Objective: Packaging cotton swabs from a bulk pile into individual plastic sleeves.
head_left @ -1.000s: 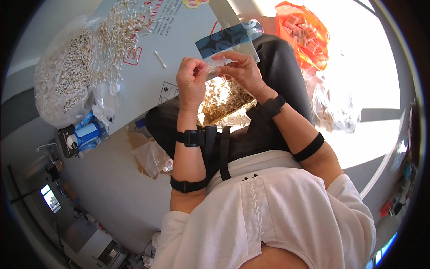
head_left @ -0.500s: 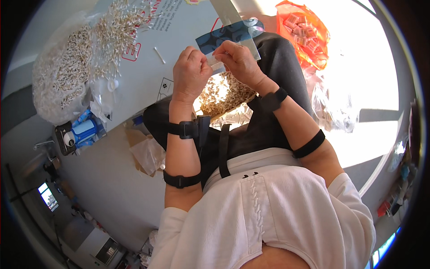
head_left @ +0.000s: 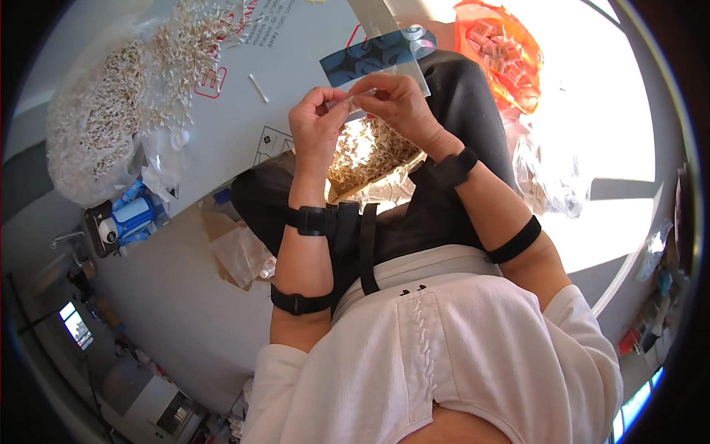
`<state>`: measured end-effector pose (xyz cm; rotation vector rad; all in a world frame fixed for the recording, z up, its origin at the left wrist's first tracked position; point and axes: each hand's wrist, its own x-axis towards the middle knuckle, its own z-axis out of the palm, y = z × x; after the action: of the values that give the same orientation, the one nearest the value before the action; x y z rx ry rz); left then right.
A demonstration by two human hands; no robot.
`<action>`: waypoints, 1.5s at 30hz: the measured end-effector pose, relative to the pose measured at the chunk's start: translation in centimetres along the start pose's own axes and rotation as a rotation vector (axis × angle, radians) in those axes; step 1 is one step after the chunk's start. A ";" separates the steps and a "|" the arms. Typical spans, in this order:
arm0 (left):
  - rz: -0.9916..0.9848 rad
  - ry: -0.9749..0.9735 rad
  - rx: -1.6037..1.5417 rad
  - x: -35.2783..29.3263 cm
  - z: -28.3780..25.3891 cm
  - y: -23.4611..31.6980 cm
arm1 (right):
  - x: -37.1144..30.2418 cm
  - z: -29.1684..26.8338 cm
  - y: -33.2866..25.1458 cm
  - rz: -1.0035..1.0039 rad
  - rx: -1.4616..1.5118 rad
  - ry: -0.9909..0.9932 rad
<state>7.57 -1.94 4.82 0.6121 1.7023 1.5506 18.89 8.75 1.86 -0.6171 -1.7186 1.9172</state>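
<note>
My left hand [head_left: 318, 122] and my right hand [head_left: 401, 109] meet above the board's near edge, fingers pinched close together. Between their fingertips is a small clear plastic piece [head_left: 356, 115], mostly hidden, so its exact kind does not show. Just below the hands, between my knees, a container of short pale-brown sticks or swabs [head_left: 381, 152] catches bright sunlight. A single cotton swab [head_left: 259, 87] lies on the grey board [head_left: 237, 122] left of my hands. Beyond the fingers, a dark blue patterned film strip [head_left: 370, 59] lies at the board's right side.
At the far left, a clear bag [head_left: 103, 111] bulges with cotton swabs, beside a loose heap of cotton swabs [head_left: 185, 55]. An orange bag [head_left: 503, 55] of small clear boxes sits to the right. A blue-and-white bottle [head_left: 129, 222] stands off the board's left corner.
My left hand has turned and its fingers now reach farther toward the right hand, meeting it at the fingertips. The view has shifted slightly.
</note>
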 end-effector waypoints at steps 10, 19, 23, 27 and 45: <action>0.054 0.024 -0.069 0.0 -0.1 -1.7 | -0.4 -0.6 -0.1 0.067 0.231 -0.079; 0.282 -0.089 0.106 -0.4 -0.5 -0.6 | -0.5 -1.3 1.1 0.118 0.391 -0.092; 0.329 -0.085 0.233 -0.4 -0.6 -0.7 | -0.4 -1.0 1.2 0.137 0.387 -0.083; 0.327 -0.042 0.329 -0.5 -0.1 -0.7 | -0.5 -1.2 1.5 0.136 0.381 -0.078; 0.556 0.022 0.602 -1.3 1.6 1.5 | -0.7 -1.3 1.4 0.080 0.531 -0.050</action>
<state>9.37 -1.69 6.57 1.4788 2.1441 1.3693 20.10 9.19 0.37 -0.4384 -1.1419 2.3315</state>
